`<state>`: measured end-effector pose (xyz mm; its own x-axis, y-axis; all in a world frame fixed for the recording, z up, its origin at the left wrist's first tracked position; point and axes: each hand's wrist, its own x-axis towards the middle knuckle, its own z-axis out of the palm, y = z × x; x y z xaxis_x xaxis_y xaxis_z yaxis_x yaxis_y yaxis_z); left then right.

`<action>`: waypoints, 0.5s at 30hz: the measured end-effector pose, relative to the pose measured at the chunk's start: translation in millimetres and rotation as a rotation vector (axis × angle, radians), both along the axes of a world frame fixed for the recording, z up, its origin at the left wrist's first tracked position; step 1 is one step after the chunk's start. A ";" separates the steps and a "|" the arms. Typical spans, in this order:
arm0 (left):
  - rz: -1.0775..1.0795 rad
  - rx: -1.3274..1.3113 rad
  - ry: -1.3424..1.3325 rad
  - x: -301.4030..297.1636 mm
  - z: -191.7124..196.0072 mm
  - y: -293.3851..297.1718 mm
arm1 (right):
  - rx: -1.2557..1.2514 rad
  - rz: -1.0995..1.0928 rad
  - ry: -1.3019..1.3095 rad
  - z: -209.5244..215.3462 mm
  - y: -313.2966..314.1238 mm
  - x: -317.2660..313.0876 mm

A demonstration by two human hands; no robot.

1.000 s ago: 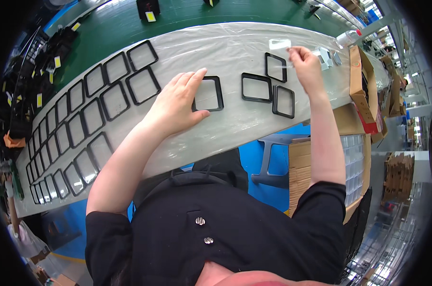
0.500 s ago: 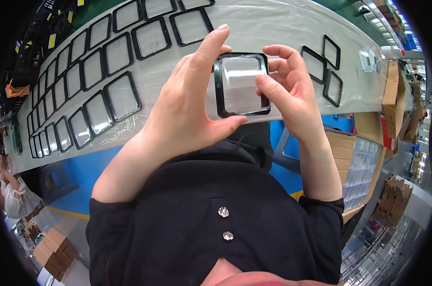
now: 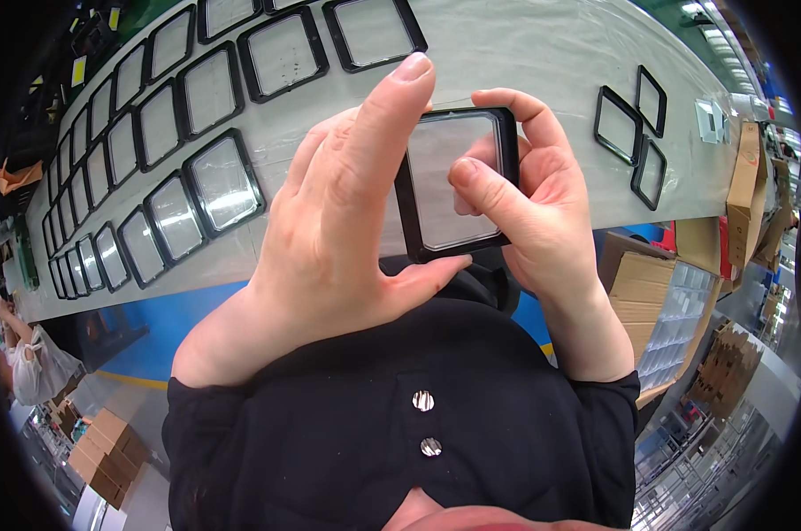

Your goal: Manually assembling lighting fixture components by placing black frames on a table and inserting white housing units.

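Note:
Between both hands, above the table, is a black rounded rectangular frame [image 3: 509,146] with a clear see-through pane. My left hand [image 3: 325,203] wraps its left side, with the thumb along the lower edge and the index finger pointing up; its other fingers are partly hidden. My right hand [image 3: 546,199] grips the right side, thumb over the front of the pane and fingers behind, some showing through it. Similar black frames [image 3: 250,203] lie in rows on the table to the left. Several more lie at the right, one of them a dark-rimmed frame [image 3: 617,126].
A pale plastic sheet covers the table [image 3: 542,53]. Beyond its right front edge stands an open cardboard box [image 3: 639,296] holding a clear divided tray [image 3: 674,319]. Another carton [image 3: 743,181] is at the far right. A person's arm [image 3: 13,323] and white bag [image 3: 42,367] show far left.
The held frame looks larger and is turned slightly, its lower edge further down. My right thumb has shifted inward over the pane. The view has moved a little over the table.

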<state>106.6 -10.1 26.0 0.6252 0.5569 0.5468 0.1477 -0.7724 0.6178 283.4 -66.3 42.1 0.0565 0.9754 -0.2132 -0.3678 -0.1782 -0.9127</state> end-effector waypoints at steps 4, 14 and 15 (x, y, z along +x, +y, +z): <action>-0.018 0.003 0.002 -4.3 -0.6 1.5 | 0.010 0.002 0.021 -1.2 -2.5 -1.0; 0.014 0.025 0.016 -9.0 0.6 -3.1 | 0.018 -0.045 -0.035 3.6 -3.6 -11.2; 0.013 0.025 0.014 -9.3 1.5 -3.5 | 0.013 -0.045 -0.034 4.0 -3.3 -11.4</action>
<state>97.3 -13.5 27.5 0.6257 0.5515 0.5516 0.1668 -0.7854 0.5960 272.0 -69.6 46.2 0.1069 0.9743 -0.1983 -0.3442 -0.1508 -0.9267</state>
